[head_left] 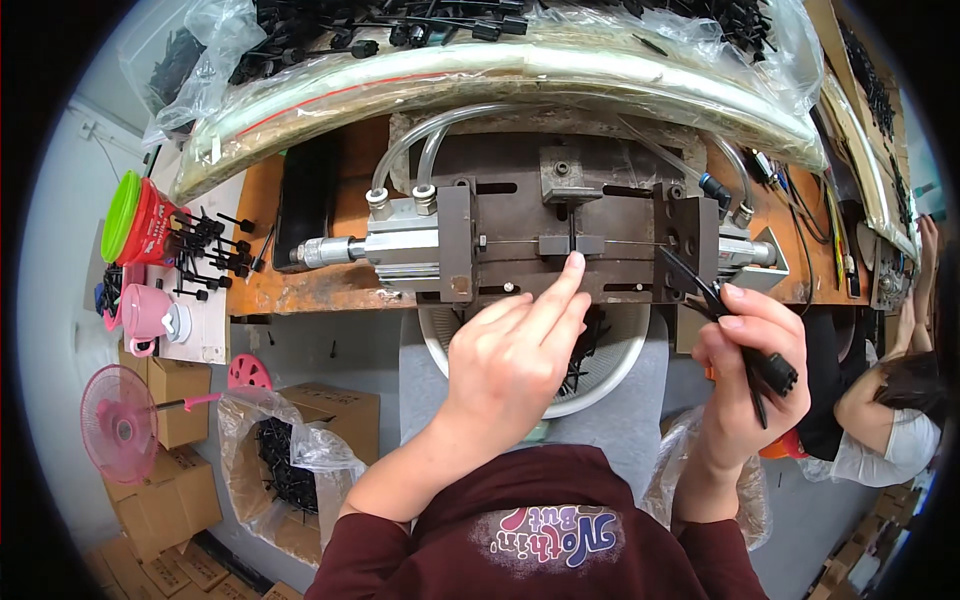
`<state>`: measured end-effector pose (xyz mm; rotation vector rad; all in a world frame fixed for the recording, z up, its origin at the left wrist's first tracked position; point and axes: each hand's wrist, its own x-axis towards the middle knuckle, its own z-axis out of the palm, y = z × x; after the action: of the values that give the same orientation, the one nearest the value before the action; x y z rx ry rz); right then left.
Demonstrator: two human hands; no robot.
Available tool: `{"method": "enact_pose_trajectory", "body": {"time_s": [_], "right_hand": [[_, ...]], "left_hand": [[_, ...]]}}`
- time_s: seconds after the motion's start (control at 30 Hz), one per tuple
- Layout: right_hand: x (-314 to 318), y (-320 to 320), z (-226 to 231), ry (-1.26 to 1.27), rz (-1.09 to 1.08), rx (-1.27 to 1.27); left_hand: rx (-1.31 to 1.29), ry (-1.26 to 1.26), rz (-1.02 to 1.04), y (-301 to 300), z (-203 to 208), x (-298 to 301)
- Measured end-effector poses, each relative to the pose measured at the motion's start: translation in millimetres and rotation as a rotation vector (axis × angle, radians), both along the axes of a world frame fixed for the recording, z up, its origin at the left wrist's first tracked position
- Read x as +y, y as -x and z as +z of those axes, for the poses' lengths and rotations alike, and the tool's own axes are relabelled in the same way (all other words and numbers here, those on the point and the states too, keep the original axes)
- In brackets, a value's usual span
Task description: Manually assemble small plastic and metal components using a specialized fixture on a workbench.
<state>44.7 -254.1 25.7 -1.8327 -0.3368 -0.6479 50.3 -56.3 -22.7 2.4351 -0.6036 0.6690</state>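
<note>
My left hand (520, 360) reaches over the front of a dark metal fixture (620, 160). Its fingers are stretched out, and the index fingertip meets the small grey block (555, 245) at the centre, where a dark slim piece stands in the slot. A thin rod runs through that block between two silver air cylinders (405, 245). Right of the fixture, my right hand (750, 370) is closed around slim black plastic parts (772, 372) with knobbed ends. Their pointed tips lean toward the fixture's right end plate. How many it holds I cannot tell.
A white basket (640, 365) with black parts sits below the table edge. Heaped black parts (430, 25) lie behind the fixture. At left are a red and green tub (140, 215), a pink cup (145, 310) and a pink fan (120, 425). Another person (885, 420) sits at right.
</note>
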Motion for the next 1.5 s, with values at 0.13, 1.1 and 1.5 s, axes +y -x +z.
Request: {"method": "enact_pose_trajectory", "body": {"time_s": [0.13, 1.1, 1.5], "right_hand": [[0.9, -0.5, -6.5, 0.091, -0.026, -0.073], [4.0, -8.2, -29.3, 0.105, -0.007, -0.157], [-7.0, 9.4, -25.1, 0.055, -0.08, -0.066]], "left_hand": [[-0.033, 0.008, -0.014, -6.8, 1.8, 0.2], [0.04, 0.21, -0.114, 12.9, 16.9, 8.3], [0.071, -0.08, 0.015, -2.8, 12.0, 1.5]]}}
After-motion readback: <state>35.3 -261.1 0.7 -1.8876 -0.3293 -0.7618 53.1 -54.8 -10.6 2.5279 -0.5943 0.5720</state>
